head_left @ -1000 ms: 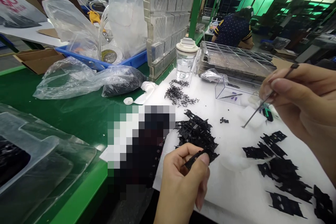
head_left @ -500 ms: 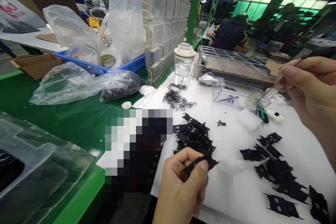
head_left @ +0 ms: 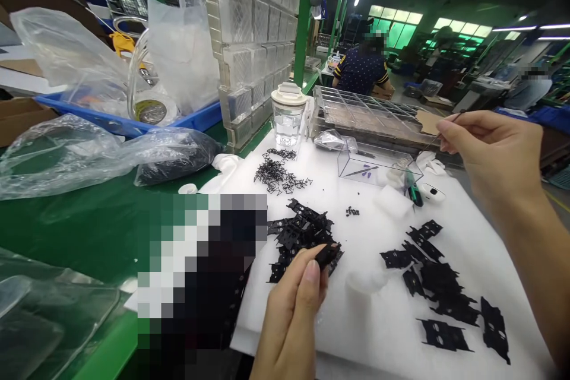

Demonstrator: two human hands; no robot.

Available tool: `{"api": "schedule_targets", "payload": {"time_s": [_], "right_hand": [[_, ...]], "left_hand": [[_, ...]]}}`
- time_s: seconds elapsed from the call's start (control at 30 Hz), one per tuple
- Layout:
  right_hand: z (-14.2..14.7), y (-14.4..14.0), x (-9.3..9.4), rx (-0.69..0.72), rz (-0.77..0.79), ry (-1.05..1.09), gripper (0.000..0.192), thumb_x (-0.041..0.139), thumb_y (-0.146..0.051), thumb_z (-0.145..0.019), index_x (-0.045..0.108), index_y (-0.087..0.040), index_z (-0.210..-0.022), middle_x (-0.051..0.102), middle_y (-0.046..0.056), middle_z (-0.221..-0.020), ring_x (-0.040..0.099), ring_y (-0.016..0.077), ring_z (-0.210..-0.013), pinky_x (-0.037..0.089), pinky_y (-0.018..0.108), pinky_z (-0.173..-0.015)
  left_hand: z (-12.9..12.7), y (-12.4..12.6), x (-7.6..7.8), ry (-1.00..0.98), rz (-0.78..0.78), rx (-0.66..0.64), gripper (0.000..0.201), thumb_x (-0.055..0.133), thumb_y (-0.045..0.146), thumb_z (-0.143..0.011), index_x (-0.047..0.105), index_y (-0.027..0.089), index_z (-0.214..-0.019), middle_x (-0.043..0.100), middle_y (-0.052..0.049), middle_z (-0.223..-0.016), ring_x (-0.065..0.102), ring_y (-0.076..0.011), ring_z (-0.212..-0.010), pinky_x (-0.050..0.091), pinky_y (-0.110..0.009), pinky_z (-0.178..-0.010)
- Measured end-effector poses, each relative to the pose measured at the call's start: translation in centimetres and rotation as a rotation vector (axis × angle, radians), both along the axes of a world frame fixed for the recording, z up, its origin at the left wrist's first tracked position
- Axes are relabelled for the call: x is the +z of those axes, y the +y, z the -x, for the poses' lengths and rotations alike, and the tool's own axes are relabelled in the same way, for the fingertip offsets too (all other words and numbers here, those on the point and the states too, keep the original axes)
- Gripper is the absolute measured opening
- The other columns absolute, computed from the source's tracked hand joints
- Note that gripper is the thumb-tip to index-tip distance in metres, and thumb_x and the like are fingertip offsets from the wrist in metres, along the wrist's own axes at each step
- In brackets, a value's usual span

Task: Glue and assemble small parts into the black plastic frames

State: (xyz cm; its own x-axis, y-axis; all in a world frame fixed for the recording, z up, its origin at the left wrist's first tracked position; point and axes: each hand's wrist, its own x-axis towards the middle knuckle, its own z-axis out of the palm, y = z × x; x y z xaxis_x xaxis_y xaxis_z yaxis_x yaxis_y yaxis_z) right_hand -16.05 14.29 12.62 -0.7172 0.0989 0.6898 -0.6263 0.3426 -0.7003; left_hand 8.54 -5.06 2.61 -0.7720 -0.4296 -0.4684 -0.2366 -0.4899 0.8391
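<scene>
**Black stamped parts on white foam, two hands at work**

White foam pad [head_left: 387, 332] covers the near end of a green bench [head_left: 89, 231]; all places below are given relative to that pad.

Left hand [head_left: 289, 314] comes up over the pad's near edge, thumb & fingers pinched together on one small black flat part [head_left: 327, 254], held just above the near side of a heap of like black parts [head_left: 300, 231] at the pad's centre-left.

Right hand [head_left: 494, 157] is raised over the pad's far right corner, fingers closed on a thin metal pick [head_left: 439, 133]; its tip is too fine to follow. Forearm runs down the pad's right edge.

Also on the pad: loose flat black pieces [head_left: 440, 291] spread over the right half, a pile of tiny black wire clips [head_left: 276, 171] at far left, a few specks at centre. Clear plastic box [head_left: 374, 166] sits at the far side w/ a clear jar w/ cream lid [head_left: 288, 116] to its left. Small white foam block [head_left: 392, 200] lies just in front of the box.

Beyond the pad's far edge: stacked clear trays [head_left: 369, 110]. Left of the pad, on the bench: plastic bags [head_left: 102, 148], one holding dark parts, & a blue bin [head_left: 129, 124]. A pixelated patch hides the pad's near left corner. Another person in a dark dotted top [head_left: 360, 71] sits well beyond, back turned.
</scene>
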Motion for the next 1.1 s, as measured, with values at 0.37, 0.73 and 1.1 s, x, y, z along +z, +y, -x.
{"api": "schedule_targets", "payload": {"time_s": [0.37, 0.73, 1.1], "right_hand": [[-0.4, -0.2, 0.0, 0.022, -0.036, 0.007, 0.005, 0.081, -0.019, -0.072, 0.078, -0.016, -0.075, 0.069, 0.002, -0.069, 0.056, 0.0113, -0.053, 0.044, 0.025, -0.049], [0.0, 0.1, -0.2, 0.049, -0.028, 0.02, 0.006, 0.082, -0.017, -0.073, 0.078, -0.015, -0.077, 0.069, 0.004, -0.07, 0.057, 0.0114, -0.054, 0.046, 0.025, -0.049], [-0.2, 0.1, -0.4, 0.036, -0.068, 0.021, 0.008, 0.084, -0.022, -0.073, 0.078, -0.017, -0.077, 0.068, 0.003, -0.068, 0.057, 0.0128, -0.053, 0.046, 0.027, -0.049]], "left_hand": [[1.5, 0.4, 1.2, 0.279, 0.421, 0.071, 0.023, 0.079, 0.021, -0.085, 0.083, 0.027, -0.107, 0.075, -0.004, -0.115, 0.068, -0.0223, -0.104, 0.054, -0.021, -0.076], [1.3, 0.8, 1.3, 0.235, 0.453, 0.099, 0.022, 0.082, 0.022, -0.082, 0.083, 0.026, -0.104, 0.076, -0.004, -0.108, 0.069, -0.0222, -0.1, 0.054, -0.022, -0.07], [1.2, 0.9, 1.7, 0.203, 0.467, 0.101, 0.019, 0.082, 0.022, -0.079, 0.085, 0.024, -0.097, 0.077, -0.005, -0.097, 0.07, -0.0221, -0.087, 0.05, -0.023, -0.057]]}}
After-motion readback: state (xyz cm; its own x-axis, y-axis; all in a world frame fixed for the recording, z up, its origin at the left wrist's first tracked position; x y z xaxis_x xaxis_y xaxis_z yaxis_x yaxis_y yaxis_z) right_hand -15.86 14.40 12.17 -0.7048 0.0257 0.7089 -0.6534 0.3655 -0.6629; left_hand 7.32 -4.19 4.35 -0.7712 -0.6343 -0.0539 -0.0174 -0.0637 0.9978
